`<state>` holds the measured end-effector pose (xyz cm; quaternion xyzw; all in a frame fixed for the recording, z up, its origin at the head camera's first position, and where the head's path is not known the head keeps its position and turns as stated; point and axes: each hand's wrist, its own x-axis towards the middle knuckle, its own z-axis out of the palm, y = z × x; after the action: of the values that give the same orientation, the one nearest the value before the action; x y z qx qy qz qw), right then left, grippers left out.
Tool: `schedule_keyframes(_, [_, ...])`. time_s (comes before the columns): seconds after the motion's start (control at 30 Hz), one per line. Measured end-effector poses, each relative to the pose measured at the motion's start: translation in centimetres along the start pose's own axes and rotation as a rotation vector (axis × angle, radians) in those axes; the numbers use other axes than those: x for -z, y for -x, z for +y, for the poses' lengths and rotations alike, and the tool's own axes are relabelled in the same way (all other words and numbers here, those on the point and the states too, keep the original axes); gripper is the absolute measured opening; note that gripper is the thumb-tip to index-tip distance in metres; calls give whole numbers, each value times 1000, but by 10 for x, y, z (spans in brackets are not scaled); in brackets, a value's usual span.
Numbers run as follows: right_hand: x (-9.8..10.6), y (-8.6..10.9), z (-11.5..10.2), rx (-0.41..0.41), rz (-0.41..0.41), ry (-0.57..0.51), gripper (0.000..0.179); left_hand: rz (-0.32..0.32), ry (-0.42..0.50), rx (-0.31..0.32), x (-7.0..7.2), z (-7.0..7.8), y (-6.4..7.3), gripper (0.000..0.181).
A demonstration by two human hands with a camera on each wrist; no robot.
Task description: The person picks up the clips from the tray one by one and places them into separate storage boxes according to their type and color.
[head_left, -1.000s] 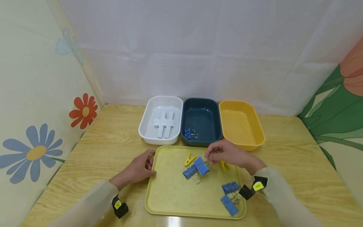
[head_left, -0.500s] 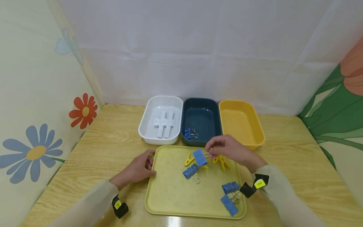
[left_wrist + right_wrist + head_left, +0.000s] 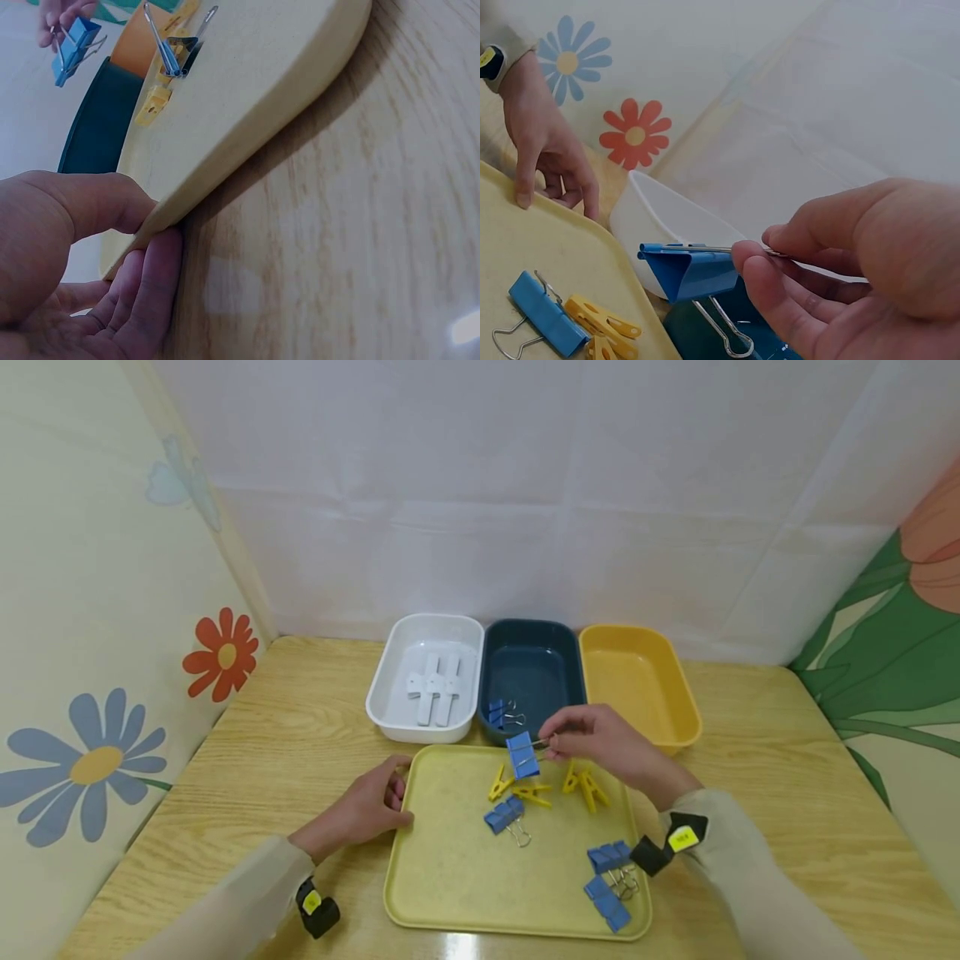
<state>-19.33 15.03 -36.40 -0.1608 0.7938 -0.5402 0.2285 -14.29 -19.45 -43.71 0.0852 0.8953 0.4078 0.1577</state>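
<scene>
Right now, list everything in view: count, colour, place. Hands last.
Held binder clip: 1, blue, off the tray, in the right hand
Tray binder clips: 3, blue, one mid-tray, two near-right
Yellow clips: at least 3, yellow, tray's far half
Tray: 1, pale yellow, on table
White bin: 1, white, row's left
White clips: more than one, white, inside it
Teal bin: 1, dark teal, middle
Binned binder clips: at least 1, blue, inside it
Yellow bin: 1, yellow, right
Table: 1, wood-coloured, underneath
Backdrop: 1, whitish, behind
Flower prints: several, blue, red, pink, both sides
Sleeves: 2, pale, forearms
Wrist straps: 2, black, wrists
Left hand: 1, gripping tray's left edge
Right hand: 1, pinching clip's wire handle
</scene>
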Motion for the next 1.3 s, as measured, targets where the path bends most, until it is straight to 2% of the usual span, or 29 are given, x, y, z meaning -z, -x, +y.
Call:
schedule_keyframes(0.53, [-4,-16,-3,-65,131,-23,27,-5,2,6,0,0,0,72])
schedule_keyframes(0.7, [-5,-22,-3,-69,165,-60,26,-5,0,7,0,1,1,72])
schedule_keyframes(0.9, [-4,-32,-3,-112,205,-103,23,0,-6,3,0,0,0,72])
schedule_keyframes(1.1, [-2,-44,0,-144,225,-151,25,-2,-2,7,0,0,0,72])
schedule_keyframes(1.3, [-2,-54,-5,-126,233,-163,25,1,-2,4,0,0,0,72])
